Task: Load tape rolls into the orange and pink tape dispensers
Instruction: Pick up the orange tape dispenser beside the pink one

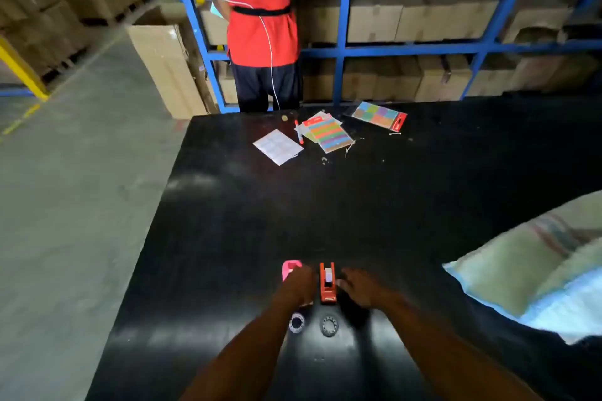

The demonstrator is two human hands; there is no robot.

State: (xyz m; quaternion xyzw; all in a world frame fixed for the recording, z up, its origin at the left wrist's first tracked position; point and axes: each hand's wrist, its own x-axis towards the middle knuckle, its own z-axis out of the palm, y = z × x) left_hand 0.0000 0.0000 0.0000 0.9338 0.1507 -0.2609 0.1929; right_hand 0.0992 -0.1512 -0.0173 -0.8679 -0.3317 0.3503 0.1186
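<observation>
On the black table [228,238] near its front edge stand a pink tape dispenser [289,268] and an orange tape dispenser [327,283], side by side. My left hand [301,285] lies over the near half of the pink dispenser and hides it; whether it grips it I cannot tell. My right hand [360,288] rests just right of the orange dispenser, fingers spread, holding nothing. Two clear tape rolls lie flat on the table closer to me: one [296,323] under my left wrist, the other [329,325] below the orange dispenser.
At the table's far side lie a white sheet [277,146], a red pen [298,132] and packs of coloured paper [329,134], [379,115]. A woven sack [534,267] lies at the right. A person in a red shirt [260,10] stands at blue shelving [391,49] with cartons.
</observation>
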